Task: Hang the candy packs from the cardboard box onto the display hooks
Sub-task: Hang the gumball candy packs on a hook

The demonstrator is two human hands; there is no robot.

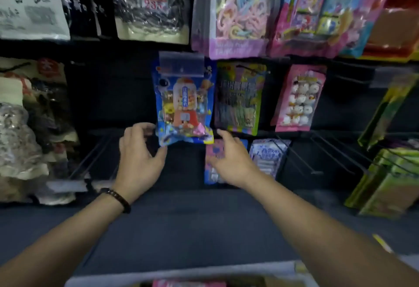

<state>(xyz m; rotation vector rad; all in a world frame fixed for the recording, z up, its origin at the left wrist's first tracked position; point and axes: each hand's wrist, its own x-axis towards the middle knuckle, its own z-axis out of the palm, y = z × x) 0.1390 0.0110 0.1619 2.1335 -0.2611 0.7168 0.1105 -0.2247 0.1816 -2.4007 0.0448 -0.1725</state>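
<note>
A blue candy pack with a gumball-machine picture hangs on a display hook behind a clear price tag holder. My left hand, with a dark bracelet on its wrist, sits just below the pack's lower left corner, fingers loosely curled and the thumb near the bottom edge. My right hand reaches under the pack's lower right corner with straight fingers, holding nothing. The cardboard box lies at the bottom edge, with a pink pack showing inside it.
Other hung packs surround the blue one: a green-purple pack, a pink marshmallow pack, a pink-blue pack and a white-blue pack lower down. Bare wire hooks stick out to the right and left. Green packs hang at far right.
</note>
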